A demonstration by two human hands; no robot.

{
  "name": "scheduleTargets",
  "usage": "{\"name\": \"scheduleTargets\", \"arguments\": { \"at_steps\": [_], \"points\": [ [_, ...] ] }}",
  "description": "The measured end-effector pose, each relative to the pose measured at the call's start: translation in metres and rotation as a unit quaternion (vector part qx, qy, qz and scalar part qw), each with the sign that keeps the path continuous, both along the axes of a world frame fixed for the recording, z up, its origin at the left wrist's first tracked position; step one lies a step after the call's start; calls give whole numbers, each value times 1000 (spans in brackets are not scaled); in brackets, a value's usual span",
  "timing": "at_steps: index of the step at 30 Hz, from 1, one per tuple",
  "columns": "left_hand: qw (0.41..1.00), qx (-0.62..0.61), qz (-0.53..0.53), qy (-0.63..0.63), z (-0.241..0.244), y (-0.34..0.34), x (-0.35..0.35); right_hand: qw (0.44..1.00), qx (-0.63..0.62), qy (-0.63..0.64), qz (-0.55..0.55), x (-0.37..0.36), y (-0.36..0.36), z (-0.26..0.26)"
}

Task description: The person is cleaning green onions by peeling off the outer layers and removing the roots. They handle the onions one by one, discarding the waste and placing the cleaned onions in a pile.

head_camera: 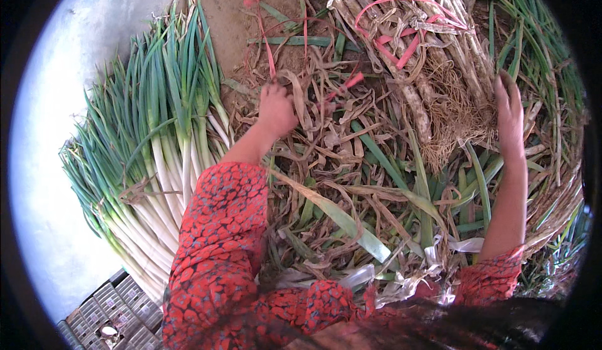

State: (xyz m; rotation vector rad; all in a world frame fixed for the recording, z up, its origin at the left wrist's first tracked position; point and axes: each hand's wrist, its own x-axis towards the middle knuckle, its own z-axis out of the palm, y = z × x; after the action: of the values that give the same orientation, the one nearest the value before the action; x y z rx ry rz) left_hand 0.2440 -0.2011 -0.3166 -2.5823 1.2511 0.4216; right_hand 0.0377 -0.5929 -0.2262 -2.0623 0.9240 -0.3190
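Note:
My left hand is closed low over the litter, with a strand of pink plastic twine running taut into its fingers. My right hand is beside the root end of a tied bundle of unpeeled green onions; its fingers are extended and hold nothing visible. Whether its palm touches the bundle cannot be told. Pink plastic twine loops over that bundle, whose stalks are brown and muddy with matted roots towards me. At my left lies a pile of cleaned green onions, white stems towards me.
Dry and green leaf trimmings cover the ground before me. More green onion leaves lie along the right edge. A pale wall rises at the left, with a dark gridded crate or mat at lower left. Bare soil shows at the top.

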Motion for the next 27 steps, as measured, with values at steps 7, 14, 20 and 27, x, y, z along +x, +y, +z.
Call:
{"name": "scheduleTargets", "arguments": {
  "at_steps": [7,14,20,27],
  "points": [
    [954,108,33,277,41,-1,-34,967,-240,26,84,62,21,2],
    [873,263,30,410,65,22,-33,966,-213,16,146,88,-3,-24],
    [844,-16,160,511,39,28,-56,899,-313,66,298,34,73,16],
    [883,-124,-40,450,32,1,-68,947,-268,-22,175,5,42,8]
  ]
}}
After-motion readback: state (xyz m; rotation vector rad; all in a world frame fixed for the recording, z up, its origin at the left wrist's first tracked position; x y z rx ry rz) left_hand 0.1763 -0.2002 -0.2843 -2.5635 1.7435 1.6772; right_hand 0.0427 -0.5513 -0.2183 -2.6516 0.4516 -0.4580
